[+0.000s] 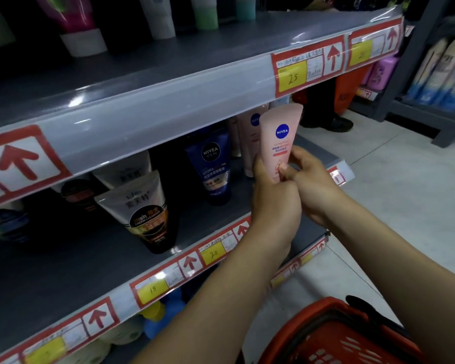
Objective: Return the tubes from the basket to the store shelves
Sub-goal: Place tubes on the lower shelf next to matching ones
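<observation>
Store aisle, mid shelf [63,271] part-stocked w/ cleanser tubes [216,169]: pink Nivea tube [280,143] upright just off shelf front, base gripped by left hand [271,203] & right hand [313,179], not yet shelved; red basket [334,334] below, contents unclear.

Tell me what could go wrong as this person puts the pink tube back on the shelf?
Possibly two things. The pink tube is held by the left hand and right hand only near its lower end, and its top sits close under the upper shelf edge, so it might catch there. The matching pink tubes and the blue tube stand upright close by; a nudge could topple them.
</observation>
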Demonstrator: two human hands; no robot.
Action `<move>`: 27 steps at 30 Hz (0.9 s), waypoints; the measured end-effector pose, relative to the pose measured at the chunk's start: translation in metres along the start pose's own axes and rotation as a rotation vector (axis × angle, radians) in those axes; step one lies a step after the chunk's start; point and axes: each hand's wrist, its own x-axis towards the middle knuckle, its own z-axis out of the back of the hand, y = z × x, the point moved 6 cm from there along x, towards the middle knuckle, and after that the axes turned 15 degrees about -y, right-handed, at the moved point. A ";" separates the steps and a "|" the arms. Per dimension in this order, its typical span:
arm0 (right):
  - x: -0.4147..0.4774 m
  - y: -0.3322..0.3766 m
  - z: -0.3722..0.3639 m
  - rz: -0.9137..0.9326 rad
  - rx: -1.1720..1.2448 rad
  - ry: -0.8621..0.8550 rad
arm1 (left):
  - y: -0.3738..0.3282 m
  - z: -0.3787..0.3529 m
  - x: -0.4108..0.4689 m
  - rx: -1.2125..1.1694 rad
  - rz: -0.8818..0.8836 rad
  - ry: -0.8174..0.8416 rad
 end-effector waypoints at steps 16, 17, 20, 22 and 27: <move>0.004 -0.010 -0.002 -0.013 -0.090 0.014 | 0.006 0.006 0.002 -0.040 0.000 0.050; 0.002 -0.010 -0.002 -0.016 -0.090 0.009 | 0.007 0.006 0.002 -0.044 0.003 0.045; -0.006 -0.005 0.002 -0.032 -0.077 -0.040 | 0.010 0.009 0.000 -0.042 0.013 0.038; -0.015 0.000 0.013 -0.036 -0.131 -0.113 | 0.010 0.014 -0.003 0.007 -0.019 -0.010; -0.068 0.017 0.066 0.083 -0.344 -0.308 | -0.004 0.028 -0.042 0.317 -0.309 -0.128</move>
